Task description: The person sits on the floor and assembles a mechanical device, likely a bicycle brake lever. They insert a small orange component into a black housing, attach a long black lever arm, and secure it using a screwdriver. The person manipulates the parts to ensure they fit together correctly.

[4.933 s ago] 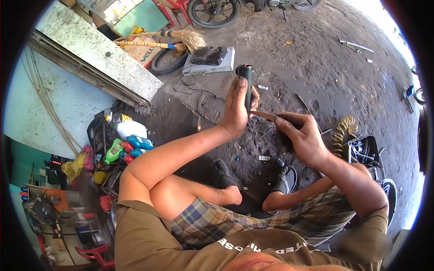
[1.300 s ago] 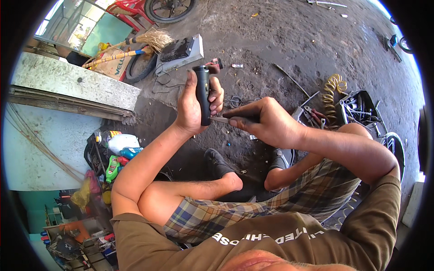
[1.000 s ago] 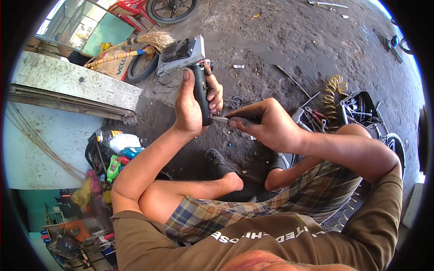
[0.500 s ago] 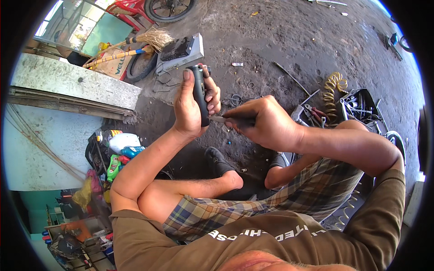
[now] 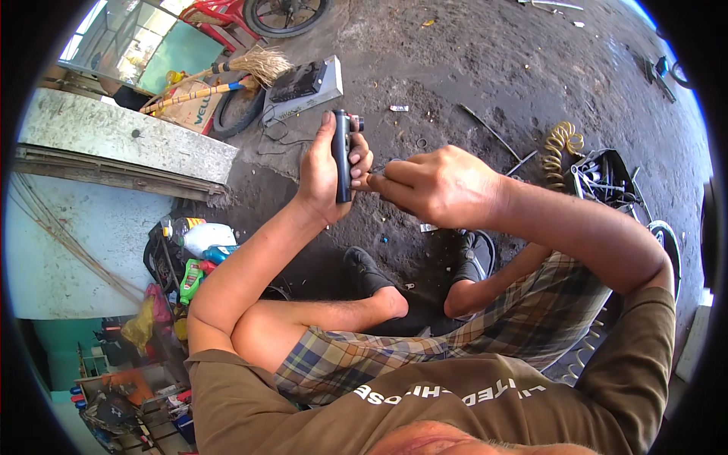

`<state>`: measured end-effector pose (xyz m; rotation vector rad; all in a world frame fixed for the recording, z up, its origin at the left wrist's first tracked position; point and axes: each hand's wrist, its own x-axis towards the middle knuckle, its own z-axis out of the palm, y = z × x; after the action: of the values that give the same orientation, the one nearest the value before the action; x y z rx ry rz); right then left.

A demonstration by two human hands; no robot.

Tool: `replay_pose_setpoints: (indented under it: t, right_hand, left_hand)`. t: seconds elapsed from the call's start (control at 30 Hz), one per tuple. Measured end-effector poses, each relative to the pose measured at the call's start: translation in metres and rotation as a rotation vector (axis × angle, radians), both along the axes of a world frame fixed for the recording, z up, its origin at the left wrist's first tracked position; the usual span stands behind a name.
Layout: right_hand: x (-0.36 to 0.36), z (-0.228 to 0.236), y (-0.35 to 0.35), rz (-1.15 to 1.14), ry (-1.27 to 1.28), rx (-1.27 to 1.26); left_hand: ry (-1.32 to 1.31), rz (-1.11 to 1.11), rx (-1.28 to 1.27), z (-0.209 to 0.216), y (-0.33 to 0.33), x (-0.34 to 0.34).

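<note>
Upright in my left hand is a black cylinder, with a small dark knob and a bit of red at its upper right. My thumb lies along its left side and my fingers curl round from the right. My right hand is closed in a pinch just right of the cylinder's lower half, its fingertips close to my left fingers. Only a sliver of a small thin piece shows at the pinch; its kind is hidden by the fingers.
On the dark dirt floor, a grey box with a black flat case stands ahead. Brooms and a tyre lie left of it. A coiled yellow hose and a tray of tools sit at right. Bottles stand at left.
My right hand has moved slightly up and turned, so the thin metal piece that stuck out toward the cylinder is now mostly covered. The cylinder has turned a little in my left hand.
</note>
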<state>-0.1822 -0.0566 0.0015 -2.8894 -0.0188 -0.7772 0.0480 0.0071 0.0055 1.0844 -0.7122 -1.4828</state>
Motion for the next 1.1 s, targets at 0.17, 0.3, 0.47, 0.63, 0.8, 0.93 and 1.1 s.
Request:
replay_pose_setpoints:
  t: [0.17, 0.3, 0.47, 0.63, 0.8, 0.93, 1.1]
  right_hand:
    - [0.002, 0.014, 0.001, -0.071, -0.026, 0.547]
    - [0.0, 0.015, -0.004, -0.093, 0.065, 0.734]
    - [0.002, 0.016, -0.006, -0.1, 0.266, 0.867]
    - [-0.001, 0.007, -0.002, 0.009, 0.157, 0.106]
    - [0.0, 0.005, 0.005, -0.064, 0.133, 0.049]
    - [0.001, 0.025, 0.013, -0.155, 0.132, 0.471]
    - [0.006, 0.009, 0.004, -0.217, 0.13, 0.94]
  left_hand:
    - [0.011, 0.028, 0.003, 0.003, -0.001, 0.003]
    - [-0.028, 0.014, -0.019, 0.003, -0.002, -0.002]
    - [-0.088, 0.027, -0.057, 0.0, 0.004, -0.009]
    - [-0.015, 0.007, 0.022, -0.008, 0.003, -0.005]
    - [0.023, -0.002, 0.066, -0.014, -0.004, 0.002]
    - [0.022, 0.029, 0.033, -0.011, -0.004, 0.006]
    - [-0.077, -0.006, -0.09, -0.008, -0.003, -0.001]
